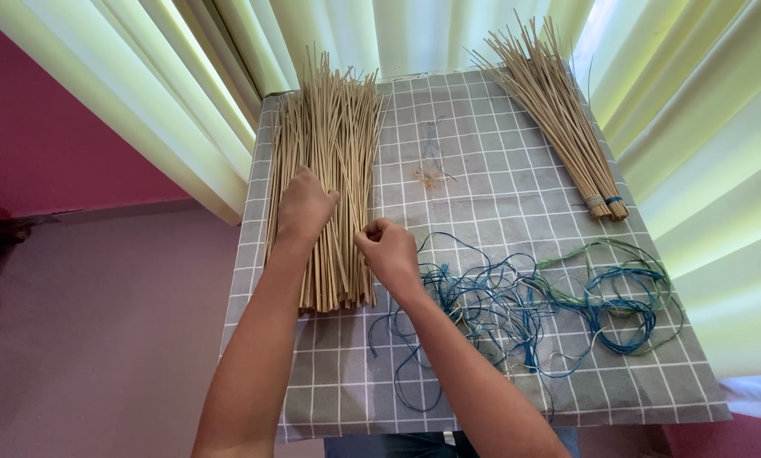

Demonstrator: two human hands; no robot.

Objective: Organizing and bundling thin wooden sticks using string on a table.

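I see a small table covered by a grey checked cloth (pixel 499 182). Taking the loose pile of pale sticks (pixel 328 161) on the cloth as my landmark — a tied bundle of sticks (pixel 559 110) lies well to its right, at the far corner. A tangle of blue and green cords (pixel 533 305) lies right of the pile's near end — spread toward the near edge.
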